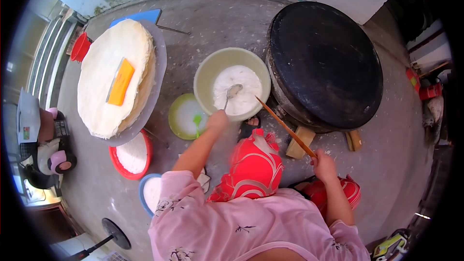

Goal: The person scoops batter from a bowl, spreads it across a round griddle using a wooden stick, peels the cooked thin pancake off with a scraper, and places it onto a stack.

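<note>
My left hand [218, 120] is closed around the handle of a metal spoon [234, 91], whose bowl rests in the white flour-like mass [241, 75] inside a pale green basin [205, 70]. In my right hand [325, 165] is the near end of a long, thin wooden spatula [285, 124]. Its far tip points to the basin's right side, over the rim or just beside it; I cannot tell which. Right of the basin stands a large round black griddle [326, 63]. Left of the basin sits a small green bowl [175, 116] with white contents and a bright green utensil [197, 120].
A tall stack of thin round pancakes [108, 53] at left carries an orange scraper [122, 82]. Below it stand a red basin [149, 157] of white powder and a blue-rimmed basin [143, 195]. Wooden blocks [300, 142] lie by the griddle's base. A blue board [150, 15] lies behind the stack.
</note>
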Tool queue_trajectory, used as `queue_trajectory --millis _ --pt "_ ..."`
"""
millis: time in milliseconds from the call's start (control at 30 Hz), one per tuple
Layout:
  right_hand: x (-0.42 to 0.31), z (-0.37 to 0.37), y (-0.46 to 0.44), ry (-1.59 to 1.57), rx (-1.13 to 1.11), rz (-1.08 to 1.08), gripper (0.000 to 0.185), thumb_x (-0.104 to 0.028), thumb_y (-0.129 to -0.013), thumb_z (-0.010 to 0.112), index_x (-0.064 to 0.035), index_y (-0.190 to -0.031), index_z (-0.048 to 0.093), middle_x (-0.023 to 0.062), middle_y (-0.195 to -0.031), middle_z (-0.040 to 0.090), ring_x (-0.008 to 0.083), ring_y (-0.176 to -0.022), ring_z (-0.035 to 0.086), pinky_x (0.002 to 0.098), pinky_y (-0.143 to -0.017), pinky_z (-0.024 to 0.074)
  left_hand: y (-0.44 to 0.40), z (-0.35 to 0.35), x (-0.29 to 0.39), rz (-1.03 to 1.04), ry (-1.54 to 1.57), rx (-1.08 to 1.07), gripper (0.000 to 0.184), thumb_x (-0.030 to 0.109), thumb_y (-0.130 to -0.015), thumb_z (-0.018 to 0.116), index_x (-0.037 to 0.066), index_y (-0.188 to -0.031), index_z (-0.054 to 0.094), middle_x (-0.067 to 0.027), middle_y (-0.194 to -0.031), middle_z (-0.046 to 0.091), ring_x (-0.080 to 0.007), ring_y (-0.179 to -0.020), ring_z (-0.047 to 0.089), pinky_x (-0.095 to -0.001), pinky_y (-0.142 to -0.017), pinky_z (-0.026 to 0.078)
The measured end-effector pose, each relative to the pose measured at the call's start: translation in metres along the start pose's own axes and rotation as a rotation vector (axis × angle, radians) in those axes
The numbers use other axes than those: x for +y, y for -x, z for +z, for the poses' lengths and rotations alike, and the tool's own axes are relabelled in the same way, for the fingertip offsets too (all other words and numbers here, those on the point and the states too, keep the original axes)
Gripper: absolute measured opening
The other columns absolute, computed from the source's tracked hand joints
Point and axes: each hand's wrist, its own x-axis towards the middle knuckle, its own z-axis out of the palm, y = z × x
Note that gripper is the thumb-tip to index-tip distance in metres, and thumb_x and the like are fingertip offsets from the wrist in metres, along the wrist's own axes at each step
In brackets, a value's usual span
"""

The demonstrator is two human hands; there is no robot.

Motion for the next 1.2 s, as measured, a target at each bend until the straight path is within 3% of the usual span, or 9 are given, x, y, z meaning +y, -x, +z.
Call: queue_trajectory --millis 67,233,367,567,700,800,933,1067,1200 --pt "0.001 -0.002 -0.002 -0.149 -0.027 0.042 0.012 -0.011 -0.081 0.053 -0.005 -0.091 0.051 0.0173 -0.075 0.062 0.0366 -0.073 0.059 0.0466 -0.064 0.0452 -0.001 -0.02 -0.006 0.031 -0.038 0.048 0.02 0.011 -0.082 0.044 0.001 -0.088 0.06 -0.0202 -0.089 0.063 -0.0352 -0.083 0.063 -0.0434 -0.073 0.05" --pt "0.018 0.003 -0.003 -0.144 -0.04 0.089 0.012 -0.012 -0.081 0.054 -0.0056 -0.092 0.051 0.0164 -0.074 0.062 0.0366 -0.074 0.059 0.0469 -0.065 0.045 -0.033 -0.047 -0.006 -0.03 -0.175 0.236 0.02 0.012 -0.083 0.043 0.004 -0.086 0.06 -0.0197 -0.086 0.063 -0.0338 -0.08 0.063 -0.0431 -0.069 0.051" --pt "0.014 -0.003 -0.002 -0.229 -0.068 0.138 0.012 -0.013 -0.082 0.053 -0.0073 -0.092 0.051 0.0138 -0.074 0.063 0.0366 -0.074 0.06 0.0455 -0.065 0.0451 -0.069 -0.014 0.017 -0.201 0.009 0.181 0.02 0.014 -0.083 0.044 0.002 -0.086 0.06 -0.0216 -0.088 0.063 -0.0351 -0.081 0.063 -0.0444 -0.07 0.05" --pt "0.028 0.003 -0.003 -0.258 -0.103 0.159 0.012 -0.012 -0.083 0.051 -0.0078 -0.094 0.05 0.0127 -0.075 0.063 0.0346 -0.075 0.06 0.0448 -0.064 0.0442 -0.021 -0.006 0.021 0.158 0.018 0.022 0.02 0.013 -0.079 0.047 0.001 -0.085 0.062 -0.0244 -0.087 0.062 -0.0376 -0.085 0.061 -0.0456 -0.075 0.048" --pt "0.031 0.004 0.002 -0.298 -0.127 0.168 0.01 -0.011 -0.083 0.05 -0.007 -0.092 0.05 0.0127 -0.075 0.063 0.0338 -0.075 0.06 0.044 -0.064 0.0439 -0.01 -0.008 0.005 -0.191 0.135 0.065 0.022 0.015 -0.081 0.046 -0.002 -0.084 0.06 -0.0267 -0.087 0.06 -0.0388 -0.088 0.059 -0.0459 -0.079 0.046" --pt "0.03 -0.001 -0.001 -0.309 -0.137 0.153 0.008 -0.009 -0.083 0.049 -0.0064 -0.091 0.049 0.0126 -0.075 0.064 0.0339 -0.075 0.06 0.0431 -0.064 0.0441 -0.008 0.0 0.013 0.092 0.125 0.031 0.027 0.021 -0.085 0.047 -0.002 -0.085 0.061 -0.0259 -0.085 0.06 -0.0431 -0.082 0.058 -0.0485 -0.074 0.046" --pt "0.029 -0.002 -0.001 -0.338 -0.134 0.154 0.007 -0.009 -0.083 0.049 -0.006 -0.09 0.049 0.0129 -0.074 0.063 0.0341 -0.074 0.06 0.0421 -0.063 0.0445 -0.036 -0.025 0.037 -0.116 0.187 0.179 0.022 0.015 -0.081 0.046 0.0 -0.086 0.06 -0.0234 -0.086 0.061 -0.0399 -0.086 0.059 -0.0459 -0.075 0.047" --pt "0.025 -0.005 0.0 -0.274 -0.109 0.154 0.007 -0.009 -0.083 0.05 -0.0059 -0.09 0.049 0.0126 -0.073 0.064 0.0335 -0.073 0.061 0.0417 -0.063 0.045 -0.019 0.016 0.026 0.118 0.004 -0.027 0.021 0.014 -0.08 0.046 0.001 -0.087 0.061 -0.0227 -0.088 0.062 -0.0378 -0.086 0.06 -0.0457 -0.076 0.047" --pt "0.038 0.007 0.003 -0.366 -0.131 0.162 0.008 -0.009 -0.083 0.05 -0.0062 -0.09 0.049 0.0119 -0.072 0.064 0.0329 -0.074 0.061 0.0416 -0.064 0.0449 0.006 -0.033 -0.008 0.048 0.129 -0.038 0.022 0.013 -0.079 0.046 0.0 -0.089 0.062 -0.0234 -0.091 0.061 -0.0378 -0.087 0.06 -0.0453 -0.078 0.047"
